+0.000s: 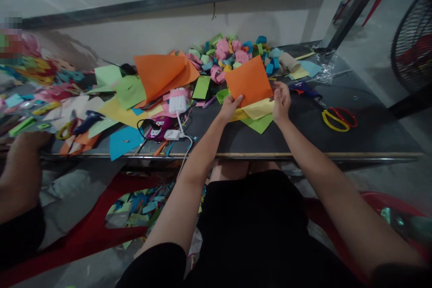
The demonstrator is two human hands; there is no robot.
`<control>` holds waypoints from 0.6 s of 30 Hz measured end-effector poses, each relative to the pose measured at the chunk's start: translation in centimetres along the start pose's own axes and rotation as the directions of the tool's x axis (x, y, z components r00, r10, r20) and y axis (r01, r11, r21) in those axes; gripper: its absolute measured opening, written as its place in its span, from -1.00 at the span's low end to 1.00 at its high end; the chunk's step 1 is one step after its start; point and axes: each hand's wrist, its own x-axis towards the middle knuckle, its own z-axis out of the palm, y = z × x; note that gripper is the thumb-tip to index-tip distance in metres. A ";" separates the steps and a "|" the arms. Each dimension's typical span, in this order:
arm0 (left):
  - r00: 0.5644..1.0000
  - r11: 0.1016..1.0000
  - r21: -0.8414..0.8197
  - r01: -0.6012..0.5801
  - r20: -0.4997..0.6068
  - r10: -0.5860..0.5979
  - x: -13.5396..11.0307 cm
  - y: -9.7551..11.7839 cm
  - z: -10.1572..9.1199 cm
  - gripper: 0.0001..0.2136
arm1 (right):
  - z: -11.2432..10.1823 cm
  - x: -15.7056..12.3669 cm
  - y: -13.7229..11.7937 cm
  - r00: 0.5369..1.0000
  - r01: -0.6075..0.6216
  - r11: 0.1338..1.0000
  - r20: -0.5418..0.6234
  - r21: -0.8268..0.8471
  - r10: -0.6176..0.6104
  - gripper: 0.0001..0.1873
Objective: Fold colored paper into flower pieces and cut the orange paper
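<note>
My left hand (pixel 230 107) pinches an orange paper sheet (pixel 249 82) at its lower left edge, thumb on top. Beside the sheet's right corner is my right hand (pixel 281 99), its fingers curved and apart; whether they touch the edge I cannot tell. Beneath the orange sheet, a yellow paper sheet (pixel 259 110) and a green paper sheet (pixel 259 123) stick out toward me. To the right of my right hand lie a blue glue gun (pixel 306 90) and scissors (pixel 339 119) with one yellow and one red handle.
Curled paper pieces (pixel 222 49) are heaped behind the sheet. Left of me are large orange paper (pixel 158 74), a purple power strip (pixel 157 128) with a white charger (pixel 177 101) and cables. A co-worker's arm (pixel 20 166) reaches in at far left. A fan (pixel 413 45) stands right.
</note>
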 end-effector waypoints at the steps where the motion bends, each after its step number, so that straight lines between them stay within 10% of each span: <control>1: 1.000 1.000 -0.021 0.011 -0.020 -0.012 0.0 0.1 0.1 -0.58 | 0.1 0.2 0.2 0.998 0.010 1.000 -0.060 0.027 -0.008 -0.26; 18: 0.964 0.958 -0.265 0.109 -0.205 -0.167 0.1 1.5 -0.4 -0.79 | 0.5 0.4 0.4 0.996 -0.057 0.992 0.071 0.113 0.049 -0.41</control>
